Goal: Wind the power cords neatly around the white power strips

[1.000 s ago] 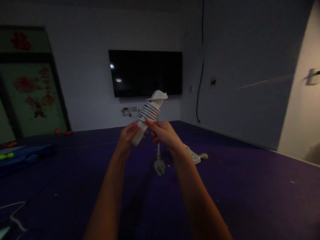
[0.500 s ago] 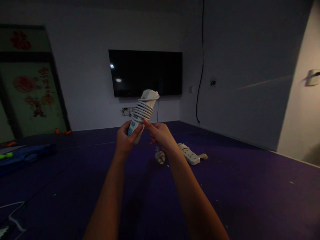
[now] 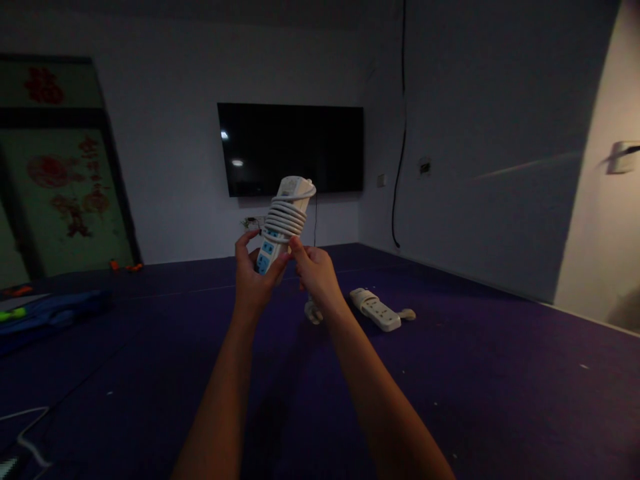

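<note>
A white power strip with blue sockets stands nearly upright in front of me, its own white cord coiled in several turns around its upper half. My left hand is closed around the strip's lower end. My right hand pinches the cord close beside the strip. The cord's plug hangs below my right hand, partly hidden by my wrist.
A second white power strip lies on the dark purple floor behind my right hand. A black TV hangs on the far wall. Blue items lie at the left, and a thin white cable at the bottom left.
The strip has turned from leaning right to nearly upright, showing its blue sockets. The dangling plug has risen toward my right hand as more cord went around the strip.
</note>
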{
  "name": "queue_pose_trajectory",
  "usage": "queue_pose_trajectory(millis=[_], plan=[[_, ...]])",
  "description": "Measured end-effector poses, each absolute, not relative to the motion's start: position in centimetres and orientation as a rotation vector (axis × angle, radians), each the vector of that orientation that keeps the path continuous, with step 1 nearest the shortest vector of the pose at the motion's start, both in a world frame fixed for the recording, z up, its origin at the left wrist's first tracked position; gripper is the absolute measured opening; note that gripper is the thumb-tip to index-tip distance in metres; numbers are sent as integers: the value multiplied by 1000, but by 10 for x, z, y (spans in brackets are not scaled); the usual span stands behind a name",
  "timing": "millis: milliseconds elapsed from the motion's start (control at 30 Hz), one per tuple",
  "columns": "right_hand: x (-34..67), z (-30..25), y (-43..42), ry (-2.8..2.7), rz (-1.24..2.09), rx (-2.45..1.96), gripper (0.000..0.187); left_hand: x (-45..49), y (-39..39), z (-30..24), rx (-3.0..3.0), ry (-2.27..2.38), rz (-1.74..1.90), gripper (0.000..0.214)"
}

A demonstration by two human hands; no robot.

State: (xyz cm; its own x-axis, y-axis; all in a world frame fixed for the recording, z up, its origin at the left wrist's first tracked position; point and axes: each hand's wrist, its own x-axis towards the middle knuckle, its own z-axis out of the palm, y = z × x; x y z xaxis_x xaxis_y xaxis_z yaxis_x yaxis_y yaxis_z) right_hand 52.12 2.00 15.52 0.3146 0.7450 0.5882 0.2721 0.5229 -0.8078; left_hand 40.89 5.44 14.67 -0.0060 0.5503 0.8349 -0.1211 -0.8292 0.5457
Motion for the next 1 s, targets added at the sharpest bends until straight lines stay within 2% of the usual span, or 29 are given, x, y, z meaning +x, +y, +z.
queue_pose_trajectory(millis=[467, 800, 1000], plan=[[517, 153, 17, -1252, 136, -1150, 65, 413, 57, 146, 1836, 435, 1986, 54], [513, 154, 16, -1215, 142, -1120, 66, 413, 52, 144, 1954, 460, 2038, 60], [513, 155, 14, -1231, 33, -1135, 65, 413, 54, 144, 1987, 465, 2105, 59]])
